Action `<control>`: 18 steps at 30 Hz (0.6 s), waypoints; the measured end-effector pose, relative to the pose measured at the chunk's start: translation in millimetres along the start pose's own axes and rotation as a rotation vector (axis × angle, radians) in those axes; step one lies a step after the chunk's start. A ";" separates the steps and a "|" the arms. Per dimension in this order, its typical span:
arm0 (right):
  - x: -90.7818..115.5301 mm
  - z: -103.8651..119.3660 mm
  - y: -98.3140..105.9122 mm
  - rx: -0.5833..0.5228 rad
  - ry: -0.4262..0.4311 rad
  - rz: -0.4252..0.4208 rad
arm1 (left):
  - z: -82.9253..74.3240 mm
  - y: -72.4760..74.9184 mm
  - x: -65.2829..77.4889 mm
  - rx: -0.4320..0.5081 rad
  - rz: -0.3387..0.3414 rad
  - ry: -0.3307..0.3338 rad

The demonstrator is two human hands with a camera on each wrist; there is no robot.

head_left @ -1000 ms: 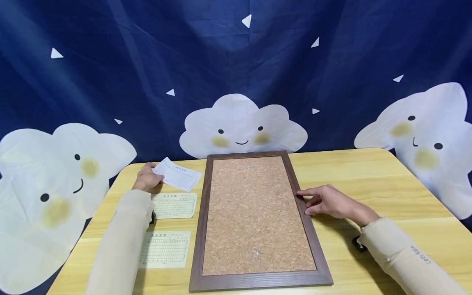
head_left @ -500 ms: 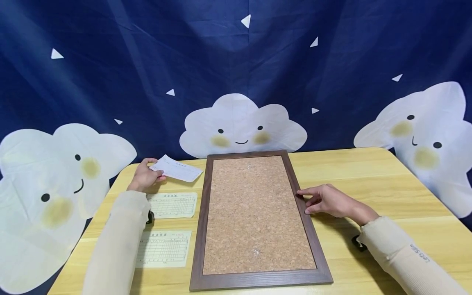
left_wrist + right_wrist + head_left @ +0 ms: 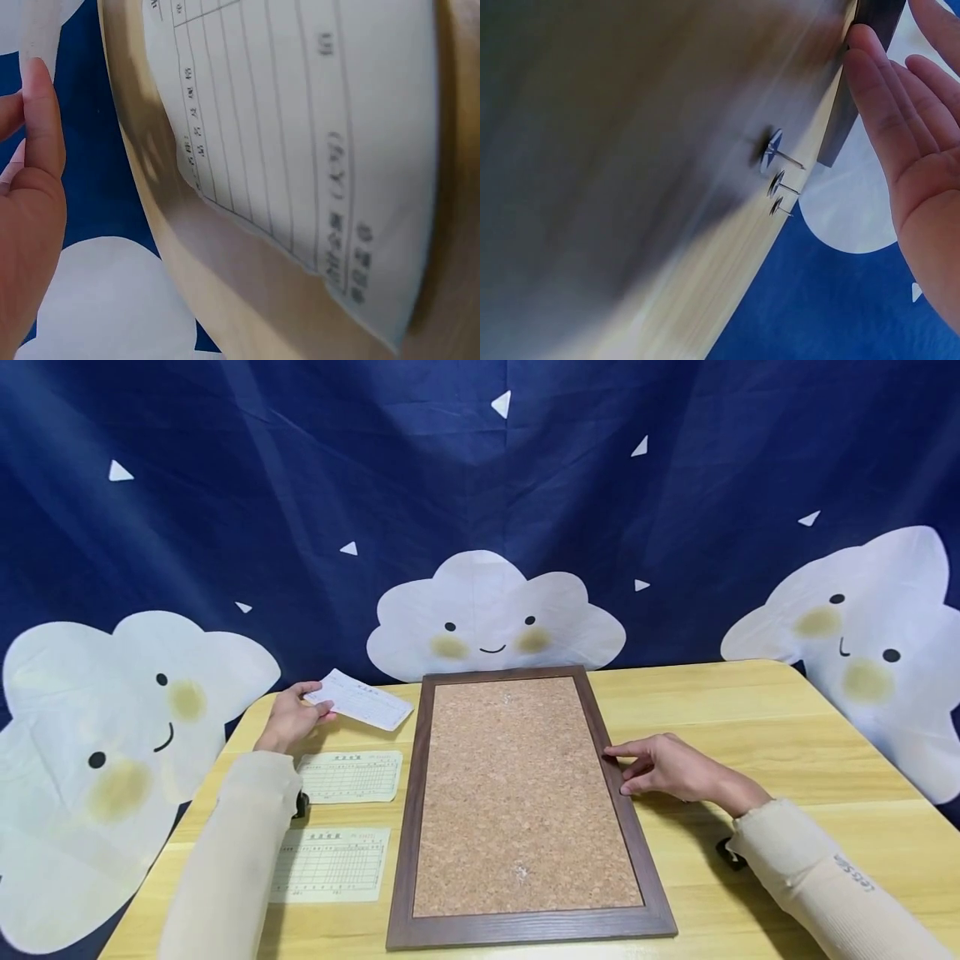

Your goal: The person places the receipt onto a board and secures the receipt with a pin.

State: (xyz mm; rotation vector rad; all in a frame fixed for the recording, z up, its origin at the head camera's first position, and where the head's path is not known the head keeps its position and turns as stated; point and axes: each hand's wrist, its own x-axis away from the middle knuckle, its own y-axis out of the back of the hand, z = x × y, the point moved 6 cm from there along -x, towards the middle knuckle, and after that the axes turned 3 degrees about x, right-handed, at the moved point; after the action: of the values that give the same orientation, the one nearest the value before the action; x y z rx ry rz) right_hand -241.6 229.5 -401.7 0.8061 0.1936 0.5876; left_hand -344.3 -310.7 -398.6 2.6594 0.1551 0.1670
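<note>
In the head view my left hand [image 3: 291, 717] pinches a white printed slip [image 3: 363, 700] at its left end, above the table's far left part. The left wrist view shows that hand at the left edge, with only part of the held slip [image 3: 39, 30] at the top. My right hand [image 3: 678, 768] rests its fingertips on the right side of a brown-framed cork board [image 3: 525, 802], fingers fairly straight in the right wrist view. Several thumbtacks [image 3: 771, 152] lie points up beside that hand; the head view does not show them.
Two pale green printed forms [image 3: 352, 777] lie left of the board, one nearer [image 3: 333, 864], partly covered by the left sleeve. The wooden table [image 3: 697, 702] has a rounded far right corner. A dark blue curtain [image 3: 420, 460] with smiling clouds hangs behind.
My left hand has shifted slightly left, raising the white slip off its lower position and tilting it. The right hand and the cork board have stayed in place.
</note>
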 end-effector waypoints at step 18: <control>-1.2 3.6 1.1 0.015 0.017 -0.004 | -17.2 -11.2 6.9 0.058 0.046 -0.041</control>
State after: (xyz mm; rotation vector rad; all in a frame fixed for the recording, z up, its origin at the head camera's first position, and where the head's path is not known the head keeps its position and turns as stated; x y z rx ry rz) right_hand -241.7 227.2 -398.5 0.8158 0.2152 0.5894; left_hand -340.9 -292.2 -387.9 2.7237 0.0864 0.1245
